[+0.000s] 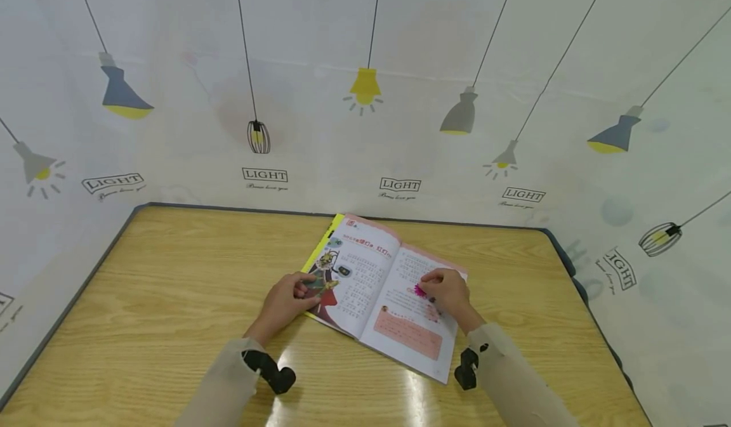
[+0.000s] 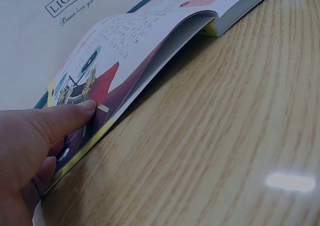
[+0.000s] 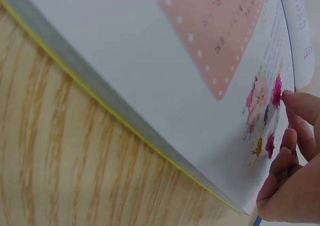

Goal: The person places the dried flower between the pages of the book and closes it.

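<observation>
An open book (image 1: 379,275) lies tilted on the table, its left page bearing a colourful picture and its right page a pink text box. My left hand (image 1: 288,303) grips the book's left edge, the thumb on top of the page and the fingers beneath, partly hidden; in the left wrist view that side of the book arches up. Over the right page, my right hand (image 1: 448,292) pinches a small magenta flower (image 3: 276,90) between thumb and finger. Close by on that page are a pale pink flower (image 3: 258,101), a white flower with a yellow centre (image 3: 257,148) and another magenta flower (image 3: 270,146).
The wooden table (image 1: 188,300) has a dark edge strip and meets a pale wall covering (image 1: 320,129) printed with hanging lamps at the back and sides. Black wrist cameras (image 1: 280,377) are strapped over both sleeves. Light glares off the tabletop near its front.
</observation>
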### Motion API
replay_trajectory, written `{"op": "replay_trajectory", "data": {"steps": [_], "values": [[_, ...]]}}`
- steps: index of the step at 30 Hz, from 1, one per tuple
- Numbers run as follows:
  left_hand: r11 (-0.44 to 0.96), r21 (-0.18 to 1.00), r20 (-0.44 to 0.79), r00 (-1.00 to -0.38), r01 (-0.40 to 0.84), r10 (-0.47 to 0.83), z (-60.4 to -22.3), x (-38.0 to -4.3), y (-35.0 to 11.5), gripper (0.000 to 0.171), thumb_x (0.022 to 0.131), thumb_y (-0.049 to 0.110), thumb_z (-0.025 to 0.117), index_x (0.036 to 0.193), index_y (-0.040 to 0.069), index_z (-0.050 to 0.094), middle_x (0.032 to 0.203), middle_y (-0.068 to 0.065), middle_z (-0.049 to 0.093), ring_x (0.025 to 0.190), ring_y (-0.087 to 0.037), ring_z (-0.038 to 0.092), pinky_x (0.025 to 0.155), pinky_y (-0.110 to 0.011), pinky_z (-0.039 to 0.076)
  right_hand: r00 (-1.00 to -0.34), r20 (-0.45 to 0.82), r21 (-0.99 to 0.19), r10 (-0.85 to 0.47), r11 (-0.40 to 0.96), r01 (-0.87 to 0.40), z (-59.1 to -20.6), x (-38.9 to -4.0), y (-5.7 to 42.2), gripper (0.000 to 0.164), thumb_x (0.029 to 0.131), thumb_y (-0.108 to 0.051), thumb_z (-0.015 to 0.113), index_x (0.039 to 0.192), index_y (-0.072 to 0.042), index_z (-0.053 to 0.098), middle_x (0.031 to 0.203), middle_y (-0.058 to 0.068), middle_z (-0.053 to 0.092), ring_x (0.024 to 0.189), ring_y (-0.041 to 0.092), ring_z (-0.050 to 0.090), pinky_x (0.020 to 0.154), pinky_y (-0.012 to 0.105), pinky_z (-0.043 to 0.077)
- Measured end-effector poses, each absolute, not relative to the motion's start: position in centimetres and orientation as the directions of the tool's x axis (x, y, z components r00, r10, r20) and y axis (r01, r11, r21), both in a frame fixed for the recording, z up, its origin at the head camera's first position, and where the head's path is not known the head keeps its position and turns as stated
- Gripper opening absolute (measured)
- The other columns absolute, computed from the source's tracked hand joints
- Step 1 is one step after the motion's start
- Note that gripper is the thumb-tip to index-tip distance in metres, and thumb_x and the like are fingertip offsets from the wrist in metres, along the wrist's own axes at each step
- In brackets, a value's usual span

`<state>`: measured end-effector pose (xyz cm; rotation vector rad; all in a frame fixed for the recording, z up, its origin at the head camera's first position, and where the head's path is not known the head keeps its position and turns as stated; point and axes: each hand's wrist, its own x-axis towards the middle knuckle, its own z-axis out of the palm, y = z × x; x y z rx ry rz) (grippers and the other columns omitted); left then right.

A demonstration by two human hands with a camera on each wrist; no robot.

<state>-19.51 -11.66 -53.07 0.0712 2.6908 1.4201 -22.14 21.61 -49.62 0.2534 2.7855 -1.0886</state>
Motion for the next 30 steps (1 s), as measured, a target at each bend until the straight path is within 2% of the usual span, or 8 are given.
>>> {"op": "replay_trajectory", "data": {"steps": [9,15,21,25,30], "values": [[0.564,0.826,-0.062,-0.994,0.0,0.092,-53.1,-19.5,-11.6,0.041,0.075,0.017,0.076,0.113,0.008,0.062,0.086,-0.003,0.053,0.075,-0.015,0.049,0.068,-0.03,0.041,-0.982,-0.167,-0.723,0.092,0.665,0.186,-48.7,-21.5,22.5,0.019,0.08,-0.013,0.07,0.094,0.0,0.068,0.076,0.007,0.057,0.065,0.017,0.046,0.055,0.027,0.038],[0.567,0.824,-0.05,-0.994,0.012,0.093,-53.4,-19.6,-11.7,0.041,0.075,0.017,0.076,0.113,0.007,0.063,0.087,-0.004,0.052,0.075,-0.015,0.048,0.068,-0.03,0.041,-0.991,-0.128,-0.72,0.039,0.684,0.12,-48.4,-20.3,24.2,0.018,0.08,-0.011,0.07,0.093,0.001,0.068,0.082,0.009,0.058,0.073,0.02,0.048,0.061,0.029,0.039],[0.579,0.815,-0.016,-0.995,0.041,0.094,-53.5,-19.7,-11.8,0.043,0.074,0.017,0.077,0.113,0.006,0.062,0.088,-0.007,0.047,0.075,-0.017,0.045,0.066,-0.029,0.039,-0.989,-0.143,-0.703,0.046,0.698,0.134,-48.5,-19.0,26.0,0.018,0.081,-0.011,0.068,0.094,0.002,0.067,0.086,0.009,0.057,0.079,0.022,0.05,0.065,0.031,0.041],[0.619,0.784,0.001,-0.997,0.046,0.073,-53.2,-19.5,-11.7,0.051,0.073,0.02,0.078,0.117,0.003,0.058,0.093,-0.011,0.046,0.079,-0.021,0.045,0.069,-0.033,0.038,-0.985,-0.161,-0.713,0.06,0.683,0.159,-48.7,-18.2,26.8,0.018,0.081,-0.01,0.067,0.094,0.002,0.066,0.087,0.01,0.058,0.08,0.022,0.051,0.068,0.031,0.041],[0.687,0.726,-0.046,-0.999,-0.033,0.001,-52.7,-19.2,-11.5,0.074,0.072,0.032,0.078,0.13,0.002,0.044,0.111,-0.019,0.04,0.094,-0.03,0.044,0.079,-0.043,0.038,-0.981,-0.179,-0.721,0.073,0.669,0.181,-49.4,-17.0,27.6,0.02,0.081,-0.011,0.068,0.097,0.002,0.065,0.089,0.009,0.059,0.082,0.021,0.052,0.071,0.031,0.042]]}}
